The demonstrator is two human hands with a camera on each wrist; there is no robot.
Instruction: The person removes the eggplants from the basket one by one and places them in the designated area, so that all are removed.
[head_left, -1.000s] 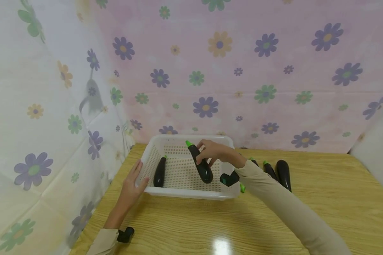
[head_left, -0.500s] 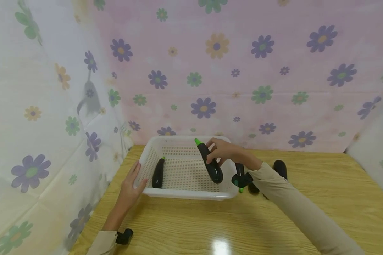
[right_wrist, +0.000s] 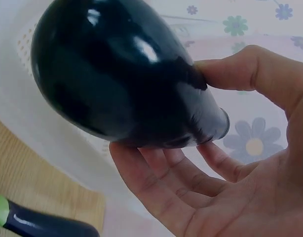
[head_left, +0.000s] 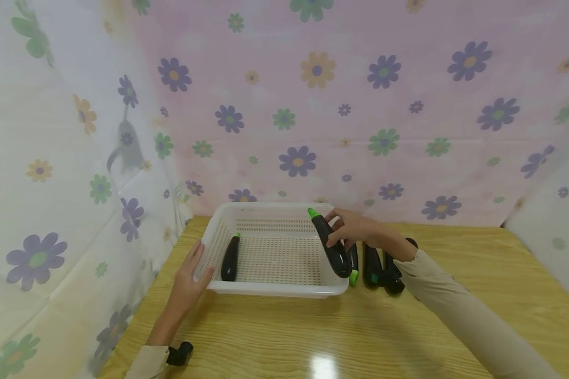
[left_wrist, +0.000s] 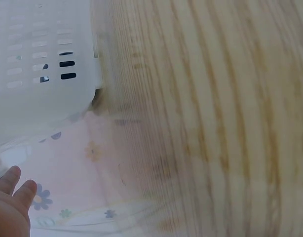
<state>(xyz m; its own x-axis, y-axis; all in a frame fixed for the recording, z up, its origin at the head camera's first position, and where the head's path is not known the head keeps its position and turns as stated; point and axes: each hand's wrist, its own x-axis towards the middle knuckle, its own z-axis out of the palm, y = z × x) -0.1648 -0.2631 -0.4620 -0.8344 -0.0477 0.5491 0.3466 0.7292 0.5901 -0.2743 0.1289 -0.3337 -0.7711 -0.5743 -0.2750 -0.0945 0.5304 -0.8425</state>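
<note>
My right hand (head_left: 355,229) holds a dark eggplant (head_left: 334,250) with a bright green stem end over the right rim of a white slotted basket (head_left: 275,289). The right wrist view shows the thumb on one side of this eggplant (right_wrist: 107,74) and fingertips on the other, its rounded end toward the camera. Fingers fairly straight, my left hand (head_left: 189,276) rests against the basket's left side, thumb near the front corner. Inside the basket, at the left, lies another eggplant (head_left: 230,258). Only fingers of the left hand (left_wrist: 13,197) show in the left wrist view.
Right of the basket, several more eggplants (head_left: 372,263) lie on the wooden table (head_left: 275,337), partly hidden by the right arm and its black wrist camera (head_left: 386,279). One of them has its green end toward the front. A flowered cloth (head_left: 246,158) hangs behind the table.
My right hand has carried its eggplant rightward, from above the basket's inside to above its right rim. The left hand stays at the basket's left side. The head view has shifted slightly.
</note>
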